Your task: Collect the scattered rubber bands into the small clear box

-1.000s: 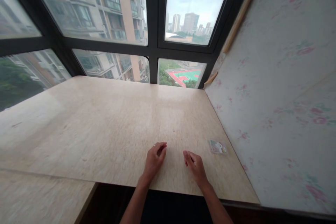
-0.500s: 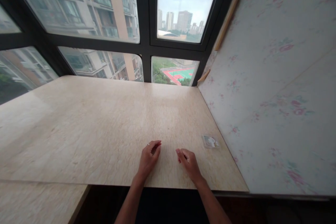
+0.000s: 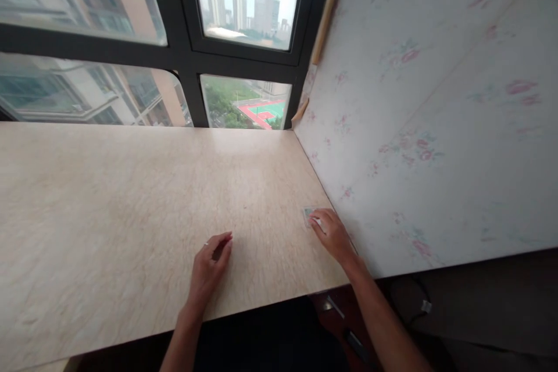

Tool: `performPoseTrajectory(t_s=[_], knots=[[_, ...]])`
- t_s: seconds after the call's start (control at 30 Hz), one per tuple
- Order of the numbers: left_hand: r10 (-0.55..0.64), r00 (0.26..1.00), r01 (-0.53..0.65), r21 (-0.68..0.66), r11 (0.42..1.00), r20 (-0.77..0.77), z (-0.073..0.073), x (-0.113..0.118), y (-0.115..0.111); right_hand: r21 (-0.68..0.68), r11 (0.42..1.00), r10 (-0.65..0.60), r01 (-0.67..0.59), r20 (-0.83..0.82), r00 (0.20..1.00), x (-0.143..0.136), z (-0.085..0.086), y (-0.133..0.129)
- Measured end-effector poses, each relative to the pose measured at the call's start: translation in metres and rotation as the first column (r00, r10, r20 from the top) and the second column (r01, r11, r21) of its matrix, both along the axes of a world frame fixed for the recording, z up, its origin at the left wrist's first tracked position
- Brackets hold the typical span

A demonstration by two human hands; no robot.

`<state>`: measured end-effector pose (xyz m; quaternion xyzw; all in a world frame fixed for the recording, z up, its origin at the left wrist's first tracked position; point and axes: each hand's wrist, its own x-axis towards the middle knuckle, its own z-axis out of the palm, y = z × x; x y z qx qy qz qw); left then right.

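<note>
A small, flat, clear plastic box (image 3: pixel 306 217) lies on the stone-patterned ledge (image 3: pixel 143 197) near the papered wall. What is inside shows only as pale and greenish shapes. My right hand (image 3: pixel 332 233) reaches over the box from the right, its thumb and fingertips drawn together on it and covering its right part. To the left, my left hand (image 3: pixel 210 261) rests on the ledge with a ring on one finger. Its fingers curve loosely, a small gap separates them from the thumb, and it holds nothing.
The flower-patterned wall (image 3: pixel 405 145) stands close beside my right hand. Dark-framed windows (image 3: pixel 183 64) border the ledge at the back. Below the front edge are a dark reddish surface (image 3: pixel 337 325) and a cable (image 3: pixel 421 285).
My right hand has gone forward and right to the plastic box, which now lies partly under its fingers. My left hand has stayed on the ledge. The view has turned right.
</note>
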<state>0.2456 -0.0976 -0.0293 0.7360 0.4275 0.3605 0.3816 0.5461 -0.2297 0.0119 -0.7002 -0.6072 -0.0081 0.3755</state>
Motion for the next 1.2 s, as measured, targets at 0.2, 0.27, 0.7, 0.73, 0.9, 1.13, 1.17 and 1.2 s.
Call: performPoseTrajectory(t_s=[0.2,0.27,0.7,0.73,0.9,1.13,1.17,1.2], knots=[[-0.01,1.0,0.01,0.008,1.0,-0.009,0.001,0.001,0.0,-0.304,0.952,0.073,-0.027,0.142,0.987,0.053,-0.003,-0.003],[-0.012,1.0,0.012,0.015,1.0,-0.007,0.002,0.001,-0.001,-0.374,0.926,0.093,-0.044,0.114,0.989,0.059,-0.004,0.0],[-0.006,0.99,0.016,-0.069,0.997,0.139,0.015,0.004,-0.009,-0.158,0.964,0.158,-0.212,-0.297,0.942,-0.014,0.021,0.034],[-0.007,0.983,0.025,-0.092,0.995,0.184,0.015,0.004,-0.01,-0.146,0.959,0.182,-0.242,-0.337,0.924,-0.026,0.022,0.042],[-0.028,0.877,0.159,-0.236,0.959,0.479,0.013,0.006,-0.014,-0.113,0.913,0.304,-0.392,-0.453,0.838,-0.083,0.026,0.078],[0.138,0.697,0.169,-0.348,0.922,0.704,0.019,0.001,-0.009,-0.092,0.81,0.494,-0.579,-0.426,0.758,-0.121,0.03,0.109],[0.175,0.686,0.133,-0.358,0.924,0.706,0.02,0.0,-0.009,-0.093,0.797,0.513,-0.597,-0.418,0.75,-0.123,0.031,0.112],[0.21,0.678,0.098,-0.37,0.924,0.704,0.021,-0.001,-0.008,-0.095,0.782,0.532,-0.615,-0.411,0.74,-0.124,0.032,0.116]])
